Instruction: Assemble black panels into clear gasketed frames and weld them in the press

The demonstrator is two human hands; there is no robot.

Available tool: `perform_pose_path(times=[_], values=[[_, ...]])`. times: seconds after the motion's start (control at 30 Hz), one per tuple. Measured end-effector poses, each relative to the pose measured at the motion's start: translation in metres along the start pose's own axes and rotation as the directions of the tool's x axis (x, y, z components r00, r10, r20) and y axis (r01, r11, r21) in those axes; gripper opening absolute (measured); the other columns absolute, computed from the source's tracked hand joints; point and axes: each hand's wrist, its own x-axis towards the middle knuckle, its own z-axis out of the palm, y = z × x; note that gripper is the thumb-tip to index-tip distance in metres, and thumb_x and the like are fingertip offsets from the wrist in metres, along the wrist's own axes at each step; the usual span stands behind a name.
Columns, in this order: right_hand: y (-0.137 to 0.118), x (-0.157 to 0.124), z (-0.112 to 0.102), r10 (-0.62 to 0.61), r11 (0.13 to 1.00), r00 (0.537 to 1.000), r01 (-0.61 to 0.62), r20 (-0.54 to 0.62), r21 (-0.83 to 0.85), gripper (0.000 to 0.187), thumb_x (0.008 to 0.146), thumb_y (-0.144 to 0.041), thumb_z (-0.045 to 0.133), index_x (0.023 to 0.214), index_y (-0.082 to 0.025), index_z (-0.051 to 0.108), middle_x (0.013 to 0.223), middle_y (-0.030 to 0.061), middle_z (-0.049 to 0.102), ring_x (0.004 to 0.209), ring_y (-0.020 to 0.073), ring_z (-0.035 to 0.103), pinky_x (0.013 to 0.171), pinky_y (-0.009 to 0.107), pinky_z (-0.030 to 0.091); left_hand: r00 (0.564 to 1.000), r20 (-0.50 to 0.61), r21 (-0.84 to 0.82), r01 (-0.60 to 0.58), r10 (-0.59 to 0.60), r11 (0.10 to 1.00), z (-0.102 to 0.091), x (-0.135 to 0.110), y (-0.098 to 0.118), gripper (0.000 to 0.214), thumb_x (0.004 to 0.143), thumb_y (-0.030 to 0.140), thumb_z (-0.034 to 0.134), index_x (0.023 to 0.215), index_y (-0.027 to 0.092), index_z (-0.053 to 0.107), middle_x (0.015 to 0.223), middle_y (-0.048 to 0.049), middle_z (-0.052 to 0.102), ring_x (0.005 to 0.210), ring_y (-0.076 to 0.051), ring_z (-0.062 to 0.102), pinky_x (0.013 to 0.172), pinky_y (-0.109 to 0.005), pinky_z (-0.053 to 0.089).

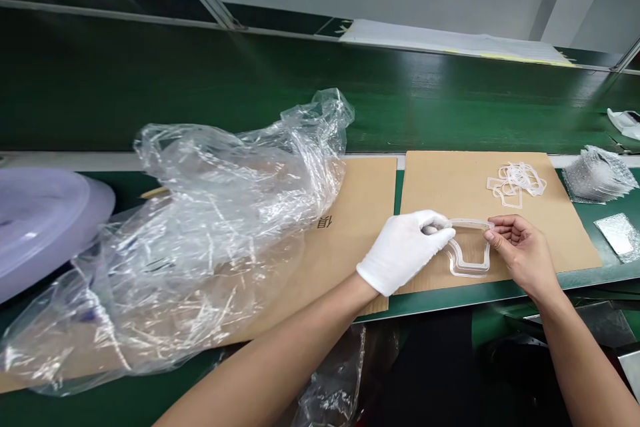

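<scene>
My left hand (407, 250), in a white glove, pinches the left end of a clear, frame-shaped plastic gasket (469, 261). My bare right hand (517, 245) pinches its right upper corner. Between both hands the gasket hangs just above a brown cardboard sheet (445, 187). A small pile of similar clear gaskets (517, 182) lies farther back on the same sheet.
A big crumpled clear plastic bag (215, 227) with several clear parts inside covers a second cardboard sheet (365, 193) at left. A pale round lid (40, 220) sits far left. Stacked bubble-wrap pouches (600, 177) and one single pouch (620, 235) lie at right. Behind runs a green conveyor belt (400, 93).
</scene>
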Motion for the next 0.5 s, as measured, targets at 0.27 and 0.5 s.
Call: perform_pose_path(times=[0.27, 0.5], values=[[0.0001, 0.0014, 0.0015, -0.007, 1.0, 1.0, 0.007, 0.004, -0.018, 0.058, 0.075, -0.066, 0.09, 0.109, -0.021, 0.076, 0.091, 0.0062, 0.073, 0.08, 0.0202, 0.066, 0.077, 0.037, 0.061, 0.999, -0.047, 0.058, -0.01, 0.013, 0.998, 0.0059, -0.0006, -0.0048, 0.019, 0.086, 0.038, 0.068, 0.079, 0.024, 0.076, 0.08, 0.0024, 0.077, 0.068, -0.017, 0.061, 0.07, -0.031, 0.045], [0.0002, 0.005, 0.004, -0.01, 1.0, 1.0, 0.01, 0.008, -0.028, 0.058, 0.076, -0.064, 0.089, 0.111, -0.02, 0.074, 0.086, 0.0035, 0.069, 0.073, 0.0176, 0.061, 0.069, 0.034, 0.056, 0.998, -0.057, 0.041, -0.016, 0.018, 0.999, 0.0071, -0.001, -0.004, 0.015, 0.084, 0.037, 0.07, 0.078, 0.023, 0.072, 0.078, 0.0033, 0.074, 0.066, -0.016, 0.057, 0.068, -0.03, 0.043]])
